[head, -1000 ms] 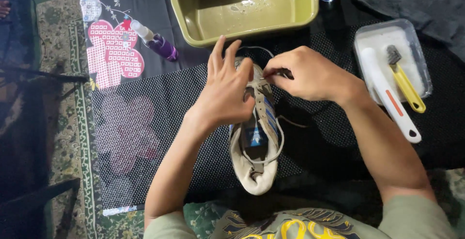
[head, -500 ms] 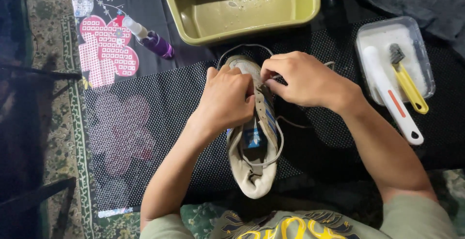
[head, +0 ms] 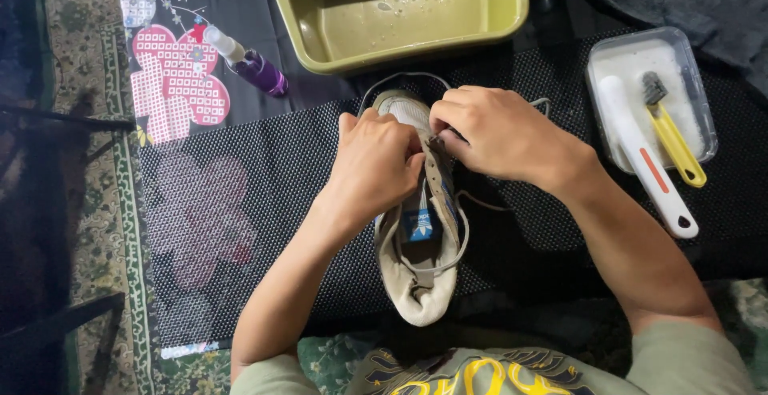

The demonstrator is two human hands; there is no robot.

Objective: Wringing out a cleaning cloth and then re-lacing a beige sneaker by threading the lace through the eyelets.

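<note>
A worn beige sneaker point(head: 416, 283) lies on a black mesh mat point(head: 264, 171), toe pointing away from me, its blue tongue label showing. My left hand point(head: 376, 167) grips the shoe's left side near the eyelets. Over the lace area near the toe, my right hand point(head: 496, 135) pinches the grey lace point(head: 400, 79), which loops out past the toe. My fingers hide the eyelets between both hands.
An olive basin point(head: 400, 51) with soapy water stands just beyond the shoe. A purple spray bottle point(head: 252, 63) lies at the left. At the right, a clear tray point(head: 688, 51) of white powder holds a white brush point(head: 644, 159) and a yellow brush point(head: 676, 139).
Both hands have closed in over the laces; my left fingers, spread a second ago, are now curled on the shoe. The view has shifted slightly.
</note>
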